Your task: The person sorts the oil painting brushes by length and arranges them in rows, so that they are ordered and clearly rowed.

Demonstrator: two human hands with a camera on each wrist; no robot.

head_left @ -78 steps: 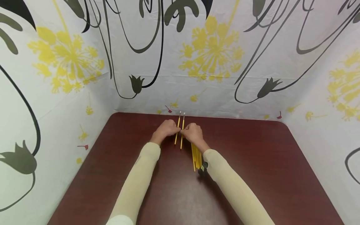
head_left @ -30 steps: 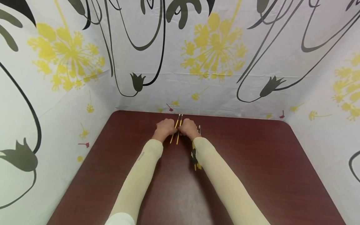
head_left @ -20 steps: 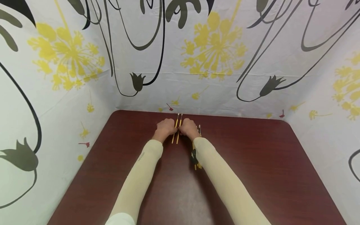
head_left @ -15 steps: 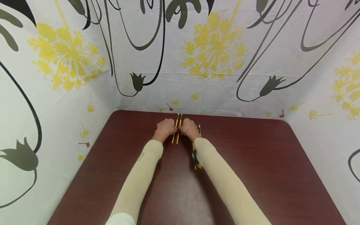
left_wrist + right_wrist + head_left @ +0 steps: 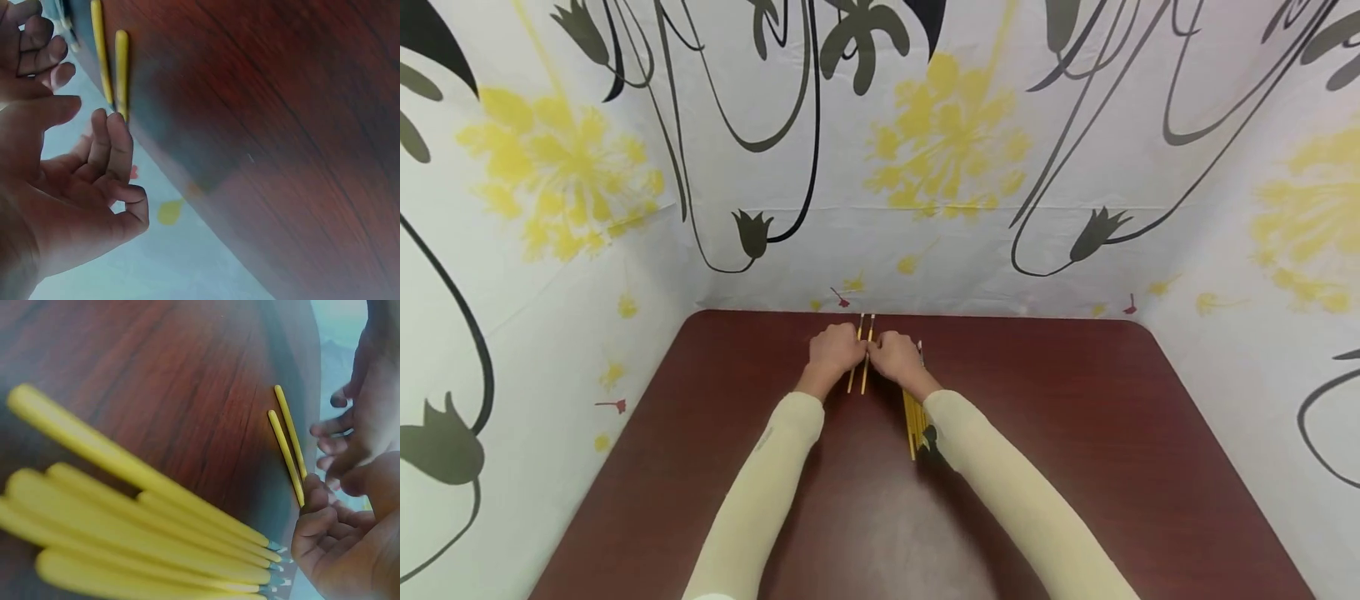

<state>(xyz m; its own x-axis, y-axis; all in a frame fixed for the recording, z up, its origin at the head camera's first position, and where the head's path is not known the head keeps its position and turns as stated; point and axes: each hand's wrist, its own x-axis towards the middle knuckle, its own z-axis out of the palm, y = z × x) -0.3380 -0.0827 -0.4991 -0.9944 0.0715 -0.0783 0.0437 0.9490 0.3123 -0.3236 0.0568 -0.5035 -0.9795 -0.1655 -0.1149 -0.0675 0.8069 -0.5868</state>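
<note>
Two thin paintbrushes with yellow handles lie side by side near the table's far edge, pale tips pointing away. From their left, my left hand reaches in, its fingertips against the brushes in the left wrist view. My right hand is on their right side, fingers loosely bent and touching or very near the handles. Neither hand visibly closes round a brush, and a gap shows between thumb and fingers. Beneath the right wrist lies a bunch of several more yellow paintbrushes, partly covered by the sleeve.
The dark red wooden table has rounded far corners. Floral-patterned white sheeting rises behind it and along both sides. A small dark object shows at the right cuff.
The pair of brushes, earlier staggered and then slightly splayed, now lies nearly parallel with near ends level. The right forearm has shifted, uncovering more of the bunch. The head view has tilted slightly.
</note>
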